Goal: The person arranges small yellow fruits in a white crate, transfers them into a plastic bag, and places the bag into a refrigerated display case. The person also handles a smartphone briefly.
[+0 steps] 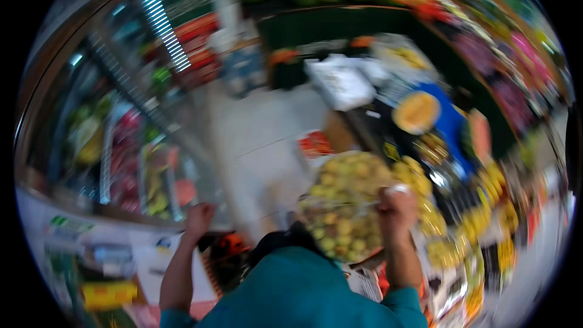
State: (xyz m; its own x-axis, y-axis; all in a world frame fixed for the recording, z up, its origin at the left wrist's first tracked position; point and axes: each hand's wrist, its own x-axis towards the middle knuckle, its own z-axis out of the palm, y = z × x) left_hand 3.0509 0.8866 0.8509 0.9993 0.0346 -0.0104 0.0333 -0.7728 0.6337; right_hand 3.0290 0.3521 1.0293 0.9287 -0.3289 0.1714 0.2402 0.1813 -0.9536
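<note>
Motion blurs much of the view. My left hand (200, 218) is curled near the lower edge of a glass display case (200, 187); I cannot make out anything in it. My right hand (397, 202) is closed round a small white object (401, 188), whose kind I cannot tell. Just left of my right hand lies a large heap of small yellow-green fruit (346, 209), partly under clear wrap. Bunches of bananas (423, 205) are on its other side.
A halved melon (416, 112), a blue sheet (448, 123) and white bags (341, 82) lie on a dark counter ahead. Grey floor tiles (259, 132) run between counter and display case. A spiral notebook (175, 264) rests at lower left. Fruit shelves (473, 50) line the right.
</note>
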